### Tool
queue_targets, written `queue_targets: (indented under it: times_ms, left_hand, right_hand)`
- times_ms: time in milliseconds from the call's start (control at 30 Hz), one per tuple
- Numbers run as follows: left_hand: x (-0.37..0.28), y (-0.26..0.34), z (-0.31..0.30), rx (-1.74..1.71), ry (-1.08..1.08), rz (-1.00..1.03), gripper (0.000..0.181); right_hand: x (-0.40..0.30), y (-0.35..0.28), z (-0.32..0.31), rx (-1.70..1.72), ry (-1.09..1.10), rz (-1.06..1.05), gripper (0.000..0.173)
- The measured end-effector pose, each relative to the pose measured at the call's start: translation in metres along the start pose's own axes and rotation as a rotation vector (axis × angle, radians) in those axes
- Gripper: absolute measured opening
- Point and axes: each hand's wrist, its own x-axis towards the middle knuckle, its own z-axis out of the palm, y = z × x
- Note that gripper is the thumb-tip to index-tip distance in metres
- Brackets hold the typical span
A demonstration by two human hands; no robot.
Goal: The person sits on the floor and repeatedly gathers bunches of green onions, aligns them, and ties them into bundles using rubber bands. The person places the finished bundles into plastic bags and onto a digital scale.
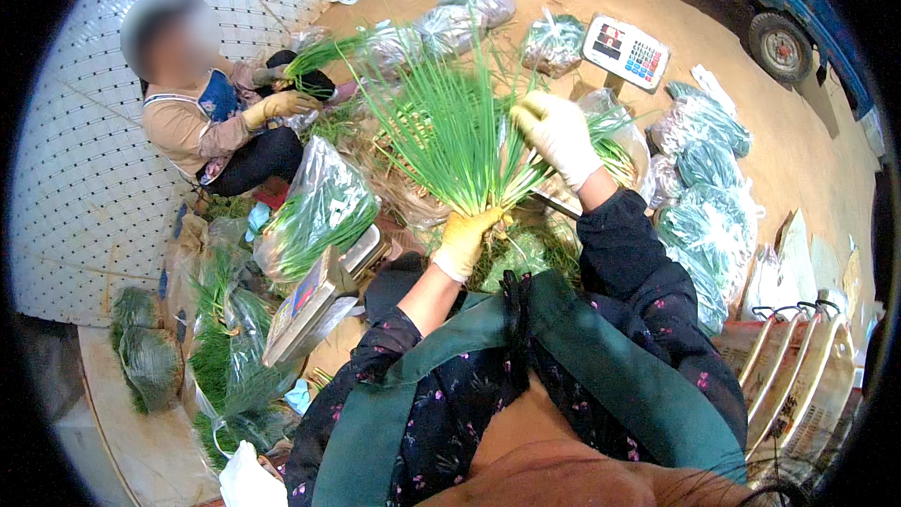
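My left hand (468,239), in a yellowed glove, grips a fanned bunch of green onions (457,134) by the pale root ends. The long leaves spread up and away from me. At the right side of the bunch is my right hand (556,134), in a pale glove, its fingers curled close to the leaves. Whether those fingertips pinch any leaf is hidden. Some stalks slant off to the right beneath this hand. Below the bunch, a green plastic bag (521,257) and loose trimmings lie in front of my lap.
A person (204,105) in gloves sits at the left, holding green onions. A digital scale (626,51) stands ahead, another (310,306) at my left beside a bagged bundle (320,215). Filled bags (711,225) line the right, near stacked plastic baskets (795,380). A truck wheel (780,46) shows beyond.
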Motion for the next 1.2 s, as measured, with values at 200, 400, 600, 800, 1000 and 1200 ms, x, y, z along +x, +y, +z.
queue_targets:
  times_ms: [200, 400, 600, 800, 1000, 1200]
  left_hand:
    - [0.017, -0.019, -0.012, -0.215, -0.068, -0.082, 0.021]
    - [0.034, -0.021, -0.012, -0.031, -0.12, -0.121, 0.024]
    - [0.027, -0.014, -0.004, 0.226, -0.11, -0.136, 0.017]
    - [0.022, -0.015, -0.002, 0.085, -0.105, -0.125, 0.015]
    - [0.036, -0.022, -0.005, -0.155, -0.017, -0.212, 0.017]
    - [0.033, -0.033, -0.018, 0.019, -0.038, -0.044, 0.023]
  right_hand:
    - [0.011, -0.017, -0.093, 0.727, -0.12, 0.141, 0.017]
    - [0.01, -0.025, -0.07, 0.74, -0.556, 0.111, 0.036]
    - [0.031, 0.052, -0.009, 0.728, -0.177, 0.297, 0.042]
    - [0.038, 0.067, -0.008, 0.343, -0.129, 0.233, 0.026]
    - [0.026, 0.066, -0.08, 1.114, 0.048, 0.114, 0.032]
    - [-0.002, -0.02, -0.02, 0.655, -0.856, 0.222, 0.025]
